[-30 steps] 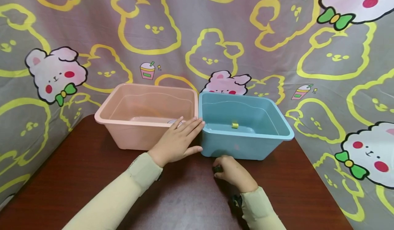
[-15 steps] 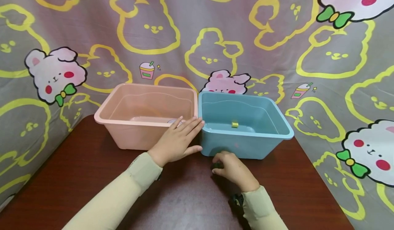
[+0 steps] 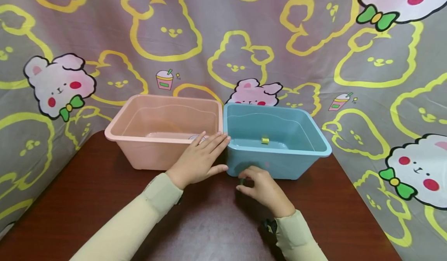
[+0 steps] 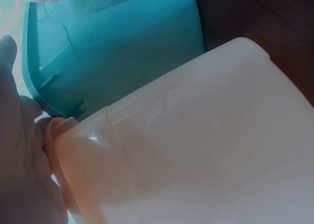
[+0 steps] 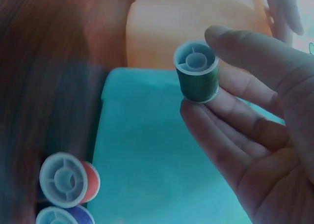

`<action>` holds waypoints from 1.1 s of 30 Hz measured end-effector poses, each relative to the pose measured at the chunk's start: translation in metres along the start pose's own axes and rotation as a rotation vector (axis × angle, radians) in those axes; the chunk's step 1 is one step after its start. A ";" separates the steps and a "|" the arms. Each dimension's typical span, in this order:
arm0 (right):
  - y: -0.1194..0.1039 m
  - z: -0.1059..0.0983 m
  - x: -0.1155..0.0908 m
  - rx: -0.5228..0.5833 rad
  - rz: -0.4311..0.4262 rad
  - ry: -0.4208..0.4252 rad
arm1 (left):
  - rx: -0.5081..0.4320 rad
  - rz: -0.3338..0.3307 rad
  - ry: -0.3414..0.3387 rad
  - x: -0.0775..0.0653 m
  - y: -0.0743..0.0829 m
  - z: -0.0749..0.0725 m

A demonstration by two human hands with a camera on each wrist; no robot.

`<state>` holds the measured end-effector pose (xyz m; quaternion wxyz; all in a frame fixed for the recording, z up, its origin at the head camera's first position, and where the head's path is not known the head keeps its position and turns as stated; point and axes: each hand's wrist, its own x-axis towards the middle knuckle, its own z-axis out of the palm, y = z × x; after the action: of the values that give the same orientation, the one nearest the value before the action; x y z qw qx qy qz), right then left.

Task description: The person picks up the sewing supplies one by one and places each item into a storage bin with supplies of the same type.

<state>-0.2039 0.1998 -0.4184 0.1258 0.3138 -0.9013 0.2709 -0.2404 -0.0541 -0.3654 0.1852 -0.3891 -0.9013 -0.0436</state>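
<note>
My right hand (image 3: 263, 193) pinches a spool of green thread (image 5: 197, 86) between thumb and fingertips, just in front of the blue tub (image 3: 279, 166). One white end of the spool faces the right wrist camera, while in the head view the fingers mostly cover it. My left hand (image 3: 199, 160) lies with straight fingers over the front rim of the pink tub (image 3: 146, 152), its fingertips at the corner where both tubs meet. Inside the blue tub lies a small yellow spool (image 3: 265, 141).
A spool of orange-red thread (image 5: 66, 180) and one of purple thread (image 5: 64, 216) sit beside the blue tub in the right wrist view. Both tubs stand side by side on a dark wooden table (image 3: 209, 230), with a patterned curtain (image 3: 195, 20) behind.
My right hand has risen slightly toward the blue tub with the green spool, its thumb and fingers now further apart around it. The left hand stays on the rim.
</note>
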 end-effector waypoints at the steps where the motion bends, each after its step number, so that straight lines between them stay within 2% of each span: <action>1: 0.000 0.000 0.000 0.019 0.000 0.008 | -0.003 -0.002 -0.004 0.000 0.000 0.000; 11: -0.008 -0.005 0.002 0.176 0.056 0.049 | -0.002 -0.005 -0.004 0.000 0.000 -0.001; 29: -0.030 -0.021 0.000 0.337 0.129 0.148 | -0.006 -0.002 -0.006 0.000 0.000 -0.001; 33: -0.035 -0.024 0.000 0.416 0.190 0.187 | -0.005 -0.001 0.001 0.000 -0.001 0.001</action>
<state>-0.1799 0.1906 -0.3839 0.1152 0.2203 -0.8360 0.4891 -0.2411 -0.0548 -0.3659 0.1848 -0.3889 -0.9014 -0.0461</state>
